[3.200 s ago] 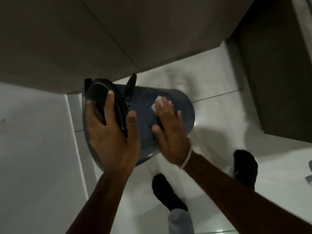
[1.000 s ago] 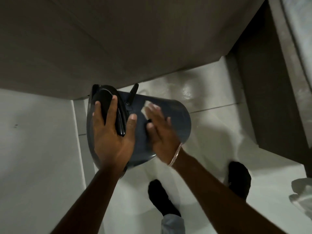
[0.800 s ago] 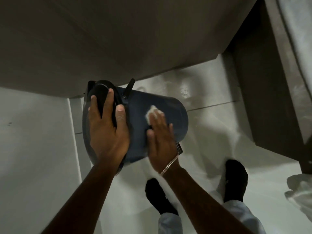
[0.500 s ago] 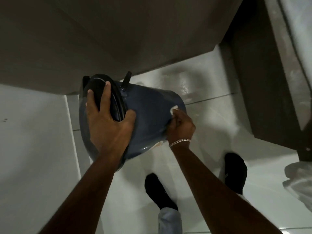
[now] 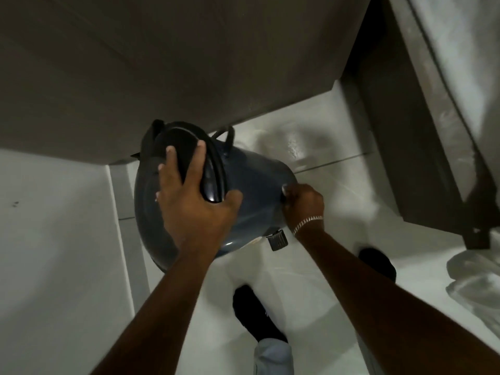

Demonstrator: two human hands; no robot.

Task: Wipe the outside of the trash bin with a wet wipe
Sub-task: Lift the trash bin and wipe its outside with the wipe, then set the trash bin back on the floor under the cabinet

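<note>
A dark blue pedal trash bin (image 5: 254, 185) with a black lid stands tilted toward me on the white tiled floor. My left hand (image 5: 193, 201) grips its top, fingers spread over the black lid (image 5: 186, 147) and thumb hooked on the rim. My right hand (image 5: 303, 203) is curled against the bin's lower right side near the base. A sliver of the white wet wipe (image 5: 284, 188) shows at its fingertips; the rest is hidden in the fist. The bin's black foot pedal (image 5: 277, 239) sticks out below that hand.
A grey-brown cabinet (image 5: 162, 77) overhangs the bin from behind. A dark cabinet side (image 5: 405, 158) stands to the right, a white wall to the left. A crumpled white plastic bag (image 5: 473, 280) lies on the floor at right. My black-socked feet (image 5: 257, 312) stand just below the bin.
My right hand slid from the bin's front face down and right to its lower side, closing over the wipe. The bin turned a little, bringing the pedal into view. My left hand kept its hold.
</note>
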